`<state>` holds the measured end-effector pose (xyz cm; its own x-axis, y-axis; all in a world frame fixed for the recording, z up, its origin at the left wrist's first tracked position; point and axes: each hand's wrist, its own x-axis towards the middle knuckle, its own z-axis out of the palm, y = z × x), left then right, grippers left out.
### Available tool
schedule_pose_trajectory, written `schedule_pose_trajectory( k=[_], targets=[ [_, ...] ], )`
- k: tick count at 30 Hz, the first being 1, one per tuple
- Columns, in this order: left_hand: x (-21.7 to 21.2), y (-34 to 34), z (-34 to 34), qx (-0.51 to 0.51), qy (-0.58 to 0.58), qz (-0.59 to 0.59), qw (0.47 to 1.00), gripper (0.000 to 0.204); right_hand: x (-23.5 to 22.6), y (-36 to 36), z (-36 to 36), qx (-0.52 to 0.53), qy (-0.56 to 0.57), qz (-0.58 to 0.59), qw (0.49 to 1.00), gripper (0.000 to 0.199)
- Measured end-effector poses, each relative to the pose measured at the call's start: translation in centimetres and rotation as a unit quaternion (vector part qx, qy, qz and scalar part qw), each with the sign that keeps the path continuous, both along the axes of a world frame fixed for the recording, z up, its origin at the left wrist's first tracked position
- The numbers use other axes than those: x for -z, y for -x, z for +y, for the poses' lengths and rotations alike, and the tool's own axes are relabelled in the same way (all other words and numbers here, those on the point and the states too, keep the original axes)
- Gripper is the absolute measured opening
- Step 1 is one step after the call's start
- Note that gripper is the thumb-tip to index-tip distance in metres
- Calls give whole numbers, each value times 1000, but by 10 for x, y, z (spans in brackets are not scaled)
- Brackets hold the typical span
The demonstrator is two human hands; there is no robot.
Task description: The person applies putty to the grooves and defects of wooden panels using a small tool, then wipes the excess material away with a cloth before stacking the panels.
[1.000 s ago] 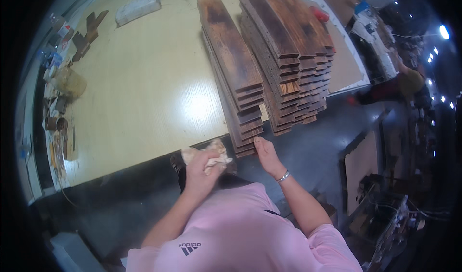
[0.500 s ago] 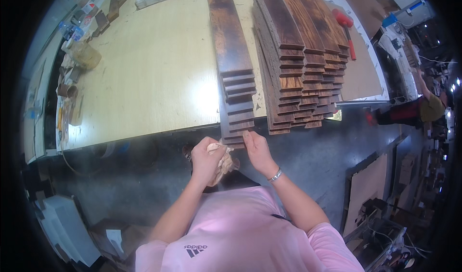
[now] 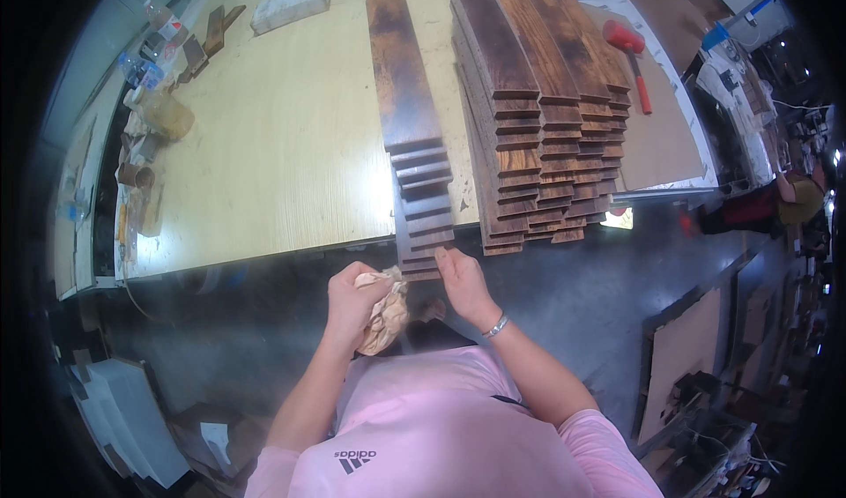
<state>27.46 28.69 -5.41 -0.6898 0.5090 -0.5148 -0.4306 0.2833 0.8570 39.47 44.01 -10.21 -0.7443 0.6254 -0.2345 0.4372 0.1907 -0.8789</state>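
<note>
My left hand (image 3: 349, 302) is closed around a crumpled cream-coloured rag (image 3: 386, 323), close to the left corner of the lowest plank's near end. My right hand (image 3: 465, 285) grips the right corner of that end, thumb and fingertips at the edge. These brown wooden planks (image 3: 404, 92) lie in a narrow stepped pile, their near ends staggered toward me and sticking out past the table edge. To their right stands a larger stack of dark-grained planks (image 3: 520, 66), several layers high, also with stepped ends.
The pale worktable (image 3: 264, 163) carries a wrapped white block (image 3: 291, 6) at the back. Along its left side stand a cloudy jar (image 3: 163, 113), plastic bottles (image 3: 165, 20) and wood offcuts (image 3: 215, 29). A red mallet (image 3: 627, 40) lies right of the large stack. Another person (image 3: 767, 205) is at far right.
My left hand and the rag have moved a little left, away from the plank end. My right hand stays at the plank's corner. The whole view has shifted slightly.
</note>
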Motion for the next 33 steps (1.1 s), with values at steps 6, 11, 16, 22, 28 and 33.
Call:
schedule_pose_trajectory(
  k=[6, 11, 16, 22, 28, 33],
  targets=[
    [-37, 46, -41, -39, 34, 219, 974, 9, -4, 0, 1, 0, -3, 16, 1000, 38],
    [-82, 120, -77, -126, 83, 410, 899, 6, -10, 0, 2, 5, 49, 35, 998, 36],
    [-79, 188, -122, -60, 335, 541, 769, 22, 4, 0, -8, 66, 196, 157, 966, 32],
    [-69, 194, -99, 18, 229, 523, 821, 50, -17, 0, -9, 145, 281, 192, 929, 38],
    [-84, 148, 74, 111, -64, 164, 978, 73, -18, 37, 10, 208, 367, 150, 894, 39],
    [-64, 136, 169, 211, -172, 151, 950, 87, -62, 47, 15, 215, 372, 145, 892, 51]
  ],
)
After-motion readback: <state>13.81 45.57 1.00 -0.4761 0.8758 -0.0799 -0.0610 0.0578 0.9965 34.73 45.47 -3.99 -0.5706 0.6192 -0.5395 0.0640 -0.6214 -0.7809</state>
